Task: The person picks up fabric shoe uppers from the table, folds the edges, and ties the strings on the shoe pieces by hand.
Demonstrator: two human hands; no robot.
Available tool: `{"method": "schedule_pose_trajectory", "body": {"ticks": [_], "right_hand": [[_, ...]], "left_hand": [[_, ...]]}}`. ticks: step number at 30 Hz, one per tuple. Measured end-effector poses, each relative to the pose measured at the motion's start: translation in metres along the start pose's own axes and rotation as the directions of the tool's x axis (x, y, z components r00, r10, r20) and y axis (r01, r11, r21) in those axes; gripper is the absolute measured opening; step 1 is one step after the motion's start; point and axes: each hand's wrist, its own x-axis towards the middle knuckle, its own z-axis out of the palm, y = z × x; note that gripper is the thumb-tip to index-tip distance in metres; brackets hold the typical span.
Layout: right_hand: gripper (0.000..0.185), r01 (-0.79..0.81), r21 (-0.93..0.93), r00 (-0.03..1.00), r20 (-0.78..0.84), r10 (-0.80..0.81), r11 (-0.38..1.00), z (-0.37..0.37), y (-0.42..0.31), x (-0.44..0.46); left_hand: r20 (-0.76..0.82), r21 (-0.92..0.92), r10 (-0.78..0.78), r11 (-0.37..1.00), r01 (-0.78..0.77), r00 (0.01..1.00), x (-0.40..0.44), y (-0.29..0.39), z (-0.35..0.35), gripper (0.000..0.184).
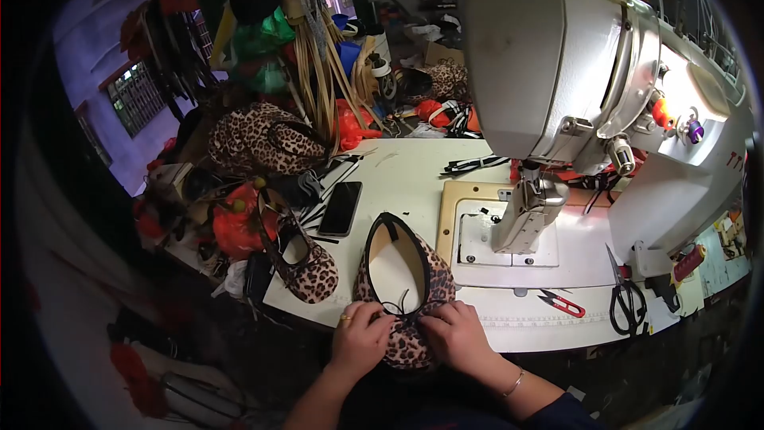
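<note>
A leopard-print shoe (439, 271) with black edging lies at the table's front edge, its toe towards me and its pale insole showing. My left hand (362, 338) and my right hand (458, 334) are on either side of its front, fingers closed at a thin black bow (406, 306) on the throat. The fingers of both hands are curled and pinched there; each seems to grip an end of the bow. Left of it stands a second leopard-print shoe (317, 275) with a strap.
A large white sewing machine (525, 64) stands at the right, its post (529, 219) rising from the bed. Red thread snips (563, 303) and black scissors (627, 302) lie at the front right. A phone (341, 209) and a leopard-print bundle (263, 139) are at the left.
</note>
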Motion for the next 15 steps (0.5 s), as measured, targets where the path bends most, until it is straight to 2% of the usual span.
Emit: {"method": "schedule_pose_trajectory", "body": {"ticks": [2,12,15], "right_hand": [[0.025,-0.05,0.011,0.999,-0.004,0.05,0.999,0.002,-0.001,0.002],[0.021,-0.089,-0.002,0.996,0.017,0.089,0.996,0.013,0.004,0.012],[0.019,-0.086,-0.008,0.996,0.037,0.086,0.996,0.013,0.005,0.014]], "left_hand": [[0.055,-0.003,0.123,0.992,-0.123,0.991,0.003,0.0,0.005,0.014],[0.114,0.029,0.048,0.998,-0.051,0.992,0.001,-0.003,0.012,0.01],[0.127,-0.021,0.056,0.998,-0.054,0.99,0.002,-0.003,0.013,0.01]]}}
